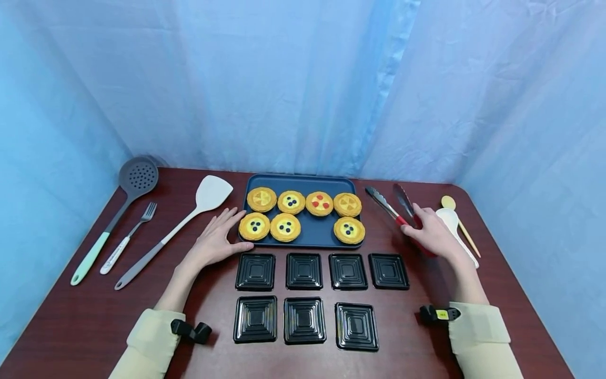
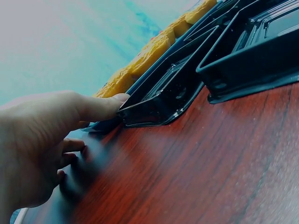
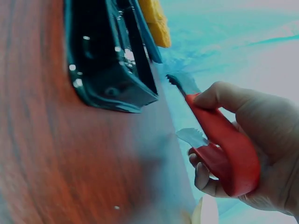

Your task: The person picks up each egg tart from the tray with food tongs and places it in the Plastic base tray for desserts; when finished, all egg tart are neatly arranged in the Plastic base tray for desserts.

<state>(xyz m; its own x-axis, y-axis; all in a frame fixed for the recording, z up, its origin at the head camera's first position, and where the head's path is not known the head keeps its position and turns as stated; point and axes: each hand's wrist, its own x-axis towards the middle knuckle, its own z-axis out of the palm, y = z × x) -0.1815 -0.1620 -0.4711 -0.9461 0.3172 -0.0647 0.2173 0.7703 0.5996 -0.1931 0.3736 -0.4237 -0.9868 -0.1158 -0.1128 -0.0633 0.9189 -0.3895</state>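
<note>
My right hand (image 1: 433, 231) grips a pair of tongs (image 3: 240, 161) by their red handles, thumb on one arm and fingers curled round the other. The two metal tips (image 1: 379, 198) stand spread apart, to the right of a dark blue baking tray (image 1: 312, 232). Several egg tarts (image 1: 285, 227) sit on that tray in two rows, topped with blueberries, red pieces or yellow slices, with a gap in the front row. At the tray's left edge, my left hand (image 1: 215, 239) lies with fingers extended, its thumb by the front corner and close to a black square container (image 2: 159, 95).
Several black square containers (image 1: 304, 320) stand in two rows before the tray. Left lie a slotted skimmer (image 1: 138, 176), a fork (image 1: 137, 226) and a white turner (image 1: 213, 193). At right are a white spoon (image 1: 448, 218) and a wooden-handled utensil (image 1: 468, 238). Curtains (image 1: 265, 89) hang behind.
</note>
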